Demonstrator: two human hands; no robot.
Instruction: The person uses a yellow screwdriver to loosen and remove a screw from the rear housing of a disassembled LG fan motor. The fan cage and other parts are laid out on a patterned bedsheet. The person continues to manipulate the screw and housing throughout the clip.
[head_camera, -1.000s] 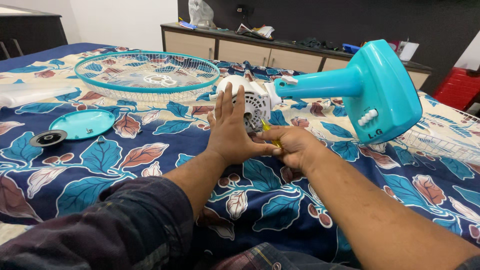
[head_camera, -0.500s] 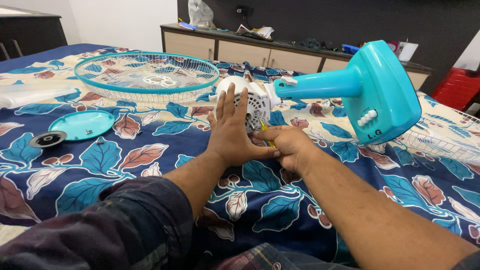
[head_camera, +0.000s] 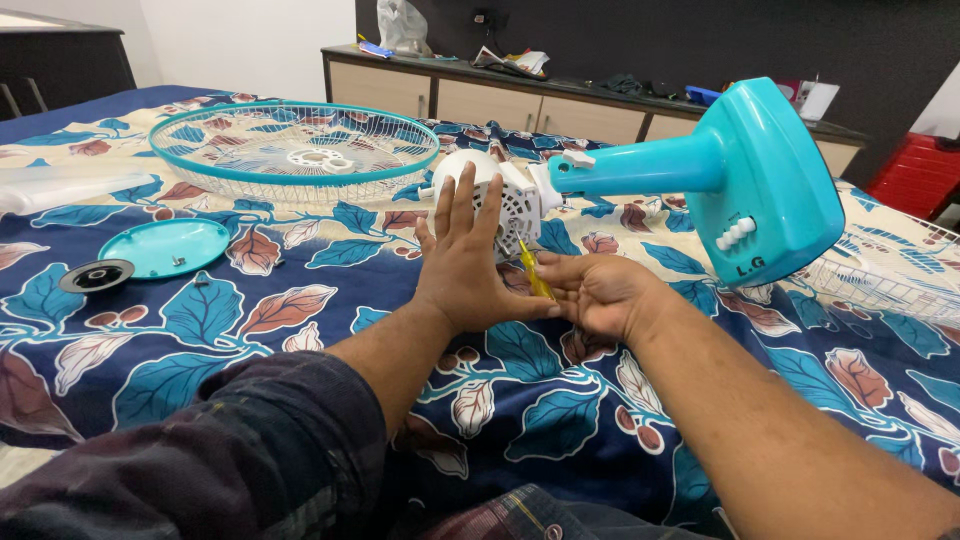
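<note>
A teal table fan lies on its side on a floral bedsheet, its base (head_camera: 765, 185) to the right and its white motor housing (head_camera: 505, 200) facing left. My left hand (head_camera: 465, 260) is flat and spread against the motor housing, fingers up. My right hand (head_camera: 595, 293) lies just to the right of it, holding a yellow-handled screwdriver (head_camera: 534, 273) whose tip points up toward the underside of the motor.
A teal-rimmed wire fan guard (head_camera: 295, 150) lies at the back left. A round teal cover (head_camera: 165, 247) and a black ring nut (head_camera: 97, 275) rest at the left. Another white wire guard (head_camera: 885, 275) sits at the right, and a cabinet (head_camera: 480, 100) stands behind the bed.
My right hand has turned slightly and shifted the screwdriver a little under the motor. My left hand stays pressed on the housing; the fan has hardly moved.
</note>
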